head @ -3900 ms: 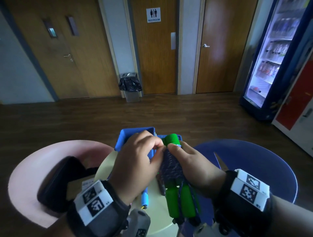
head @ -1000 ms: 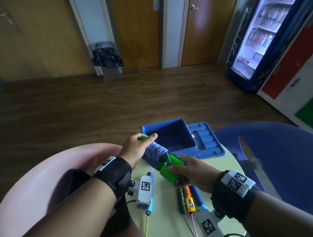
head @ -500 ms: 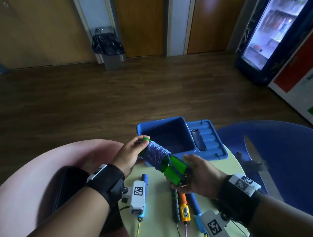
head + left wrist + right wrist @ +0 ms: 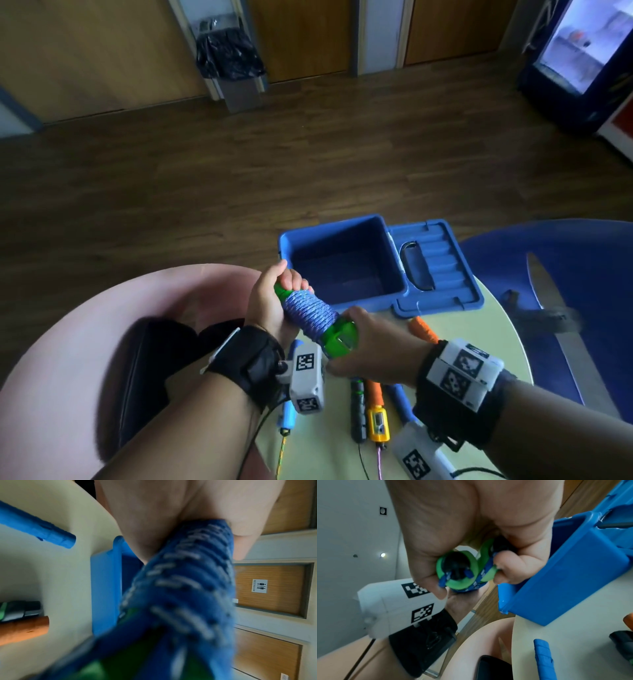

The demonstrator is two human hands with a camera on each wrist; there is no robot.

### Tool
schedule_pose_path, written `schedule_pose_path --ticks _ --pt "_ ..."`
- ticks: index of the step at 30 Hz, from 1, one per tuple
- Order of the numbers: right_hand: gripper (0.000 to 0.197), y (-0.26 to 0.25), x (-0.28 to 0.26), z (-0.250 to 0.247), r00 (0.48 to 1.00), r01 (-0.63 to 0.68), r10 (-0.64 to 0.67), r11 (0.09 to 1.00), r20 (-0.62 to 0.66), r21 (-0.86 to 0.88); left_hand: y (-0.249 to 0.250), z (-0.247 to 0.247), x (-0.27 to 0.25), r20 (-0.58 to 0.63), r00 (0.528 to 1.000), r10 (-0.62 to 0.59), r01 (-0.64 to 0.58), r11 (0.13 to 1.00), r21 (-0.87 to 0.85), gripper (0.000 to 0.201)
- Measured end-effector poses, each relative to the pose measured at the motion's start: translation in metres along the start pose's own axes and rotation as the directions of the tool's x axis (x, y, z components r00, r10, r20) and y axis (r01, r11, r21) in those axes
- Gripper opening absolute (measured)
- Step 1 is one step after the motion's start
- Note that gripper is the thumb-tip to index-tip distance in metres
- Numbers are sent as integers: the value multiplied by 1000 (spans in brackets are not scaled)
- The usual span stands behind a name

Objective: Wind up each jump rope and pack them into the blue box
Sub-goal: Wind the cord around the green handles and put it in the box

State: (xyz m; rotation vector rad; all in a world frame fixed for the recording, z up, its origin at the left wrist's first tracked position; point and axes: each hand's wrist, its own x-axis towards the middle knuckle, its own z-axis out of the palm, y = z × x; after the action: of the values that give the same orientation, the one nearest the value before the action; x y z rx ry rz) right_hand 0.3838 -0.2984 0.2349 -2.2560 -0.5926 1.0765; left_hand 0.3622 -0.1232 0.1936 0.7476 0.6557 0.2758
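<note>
Wood floor and brown doors sit behind our small round table [image 4: 486, 346]. We hold the green jump rope [image 4: 313, 317] in the air above the table's near edge. Our left hand [image 4: 270, 301] curls round its far end, and our right hand [image 4: 373, 349] curls round the near end, where the two green handle tips show between our fingers [image 4: 508, 566]. Blue and white cord is wound tight round the middle, between our two hands.

Just past our left fingers sits the blue box [image 4: 346, 263], open, with nothing showing inside. Its lid [image 4: 442, 270] lies flat beside it. Under our right hand lie more handles that we have not wound yet: an orange rope [image 4: 375, 394], a black rope [image 4: 358, 407] and a blue rope [image 4: 289, 411].

We think this bundle is light. The handles are stiff, but the cord is soft and may spring loose. So it seems best to hold it by the wound middle, pressing the cord's loose end down, when we lower it into the box.
</note>
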Motion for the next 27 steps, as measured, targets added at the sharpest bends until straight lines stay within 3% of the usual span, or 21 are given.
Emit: schedule_pose_path --ticks 4,6,7,8,9,11,13,15,18,21,27 --pt "60 11 1 -3 1000 15 -15 1000 20 19 -3 -3 5 119 993 29 -38 997 70 39" --pt "61 19 2 -9 1000 22 -22 999 -7 26 -3 -4 8 126 990 63 -96 956 277 38" --pt "62 24 4 -12 999 16 -15 1000 -38 23 -2 -8 12 127 985 119 -164 882 442 35" --pt "63 29 8 -16 997 -2 4 1000 -76 27 -1 -14 16 161 968 194 -252 752 609 32" --pt "62 34 13 -20 992 -26 31 999 -119 43 -1 -24 22 236 932 275 -354 557 751 31" --pt "61 40 25 -30 968 -63 68 998 -241 31 0 -47 31 407 839 361 -475 119 872 32" --pt "62 42 40 -40 932 -112 70 989 -355 -101 -2 -66 34 537 785 309 -489 -222 843 30" --pt "62 40 58 -45 917 -163 63 960 -394 -227 -8 -77 26 572 798 188 -466 -407 785 34" --pt "56 39 88 -42 921 -202 69 926 -383 -318 -15 -90 15 537 840 74 -443 -477 759 43" --pt "52 40 117 -37 931 -240 92 884 -352 -402 -22 -103 9 480 877 -26 -432 -482 762 54" --pt "54 42 157 -27 894 -349 128 802 -430 -485 -26 -115 2 484 870 -97 -462 -504 730 78"
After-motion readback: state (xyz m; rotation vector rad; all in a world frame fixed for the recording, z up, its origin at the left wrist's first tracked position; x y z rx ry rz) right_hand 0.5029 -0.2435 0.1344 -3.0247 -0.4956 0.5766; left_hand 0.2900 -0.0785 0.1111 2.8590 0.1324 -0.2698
